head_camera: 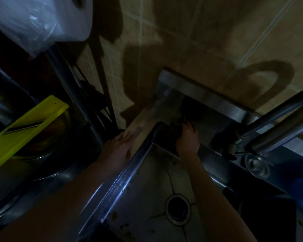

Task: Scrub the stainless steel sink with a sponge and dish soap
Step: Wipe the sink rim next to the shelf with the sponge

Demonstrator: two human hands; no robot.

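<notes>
The right hand [188, 141] reaches into the far left corner of the stainless steel sink [147, 186], with its fingers curled over a dark lump that looks like the sponge [177, 133]. The lump is pressed against the corner where the back wall meets the left wall. The light is too dim to show the lump's edges or how tightly it is held. The left hand [120, 145] lies outside the basin with its fingers straight, flat on the pale ledge [138, 123] just beside the sink's left rim, and it holds nothing. Brown specks dot the sink's left rim and the near part of its floor, and the round drain [177, 209] sits well behind the right hand, under the forearm. To the right, the steel faucet [269, 123] juts across the back rim near the right hand but does not touch it. On the left, a yellow slicer [24, 128] lies tilted across a glass bowl [49, 137], and above them hangs a clear plastic bag [38, 20]. A tiled wall [199, 41] behind the sink carries dark shadows.
</notes>
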